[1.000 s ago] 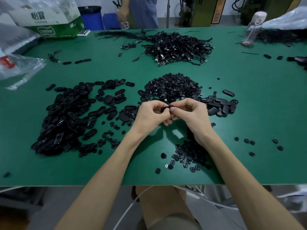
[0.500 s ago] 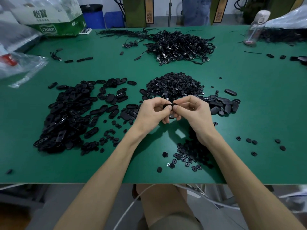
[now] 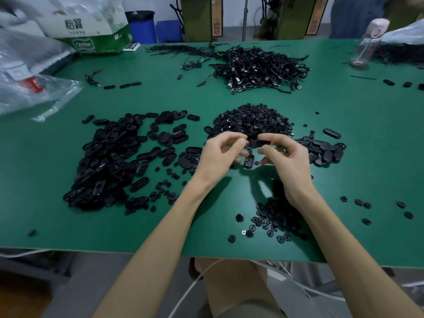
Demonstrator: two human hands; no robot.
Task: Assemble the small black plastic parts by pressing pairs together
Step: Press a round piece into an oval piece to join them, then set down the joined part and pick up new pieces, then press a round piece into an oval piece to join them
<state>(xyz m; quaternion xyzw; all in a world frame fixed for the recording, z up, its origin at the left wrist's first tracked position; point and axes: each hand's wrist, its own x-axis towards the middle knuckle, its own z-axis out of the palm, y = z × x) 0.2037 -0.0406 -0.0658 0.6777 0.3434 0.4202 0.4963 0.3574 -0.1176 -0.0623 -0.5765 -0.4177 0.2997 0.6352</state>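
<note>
My left hand [image 3: 221, 154] and my right hand [image 3: 286, 157] are raised above the green table [image 3: 367, 134], fingertips facing each other. Between them is a small black plastic part [image 3: 254, 143], blurred, pinched at its left end by my left thumb and forefinger and at its right end by my right fingers. Just below the fingers is a black oval shell [image 3: 249, 160]; I cannot tell whether it lies on the table. A big heap of oval shells [image 3: 103, 161] is at the left. A mound of small round parts [image 3: 252, 122] sits just behind my hands.
A small group of oval pieces [image 3: 325, 152] lies right of my right hand. Loose round parts [image 3: 275, 221] are scattered near the front edge. A heap of black cables [image 3: 259, 67] lies farther back, with a cardboard box [image 3: 91, 33], plastic bags [image 3: 27, 83] and a bottle [image 3: 367, 44] around the edges.
My fingertips, pressed tightly together a second ago, have drawn slightly apart, so the black part shows between them. The hands have stayed over the same spot.
</note>
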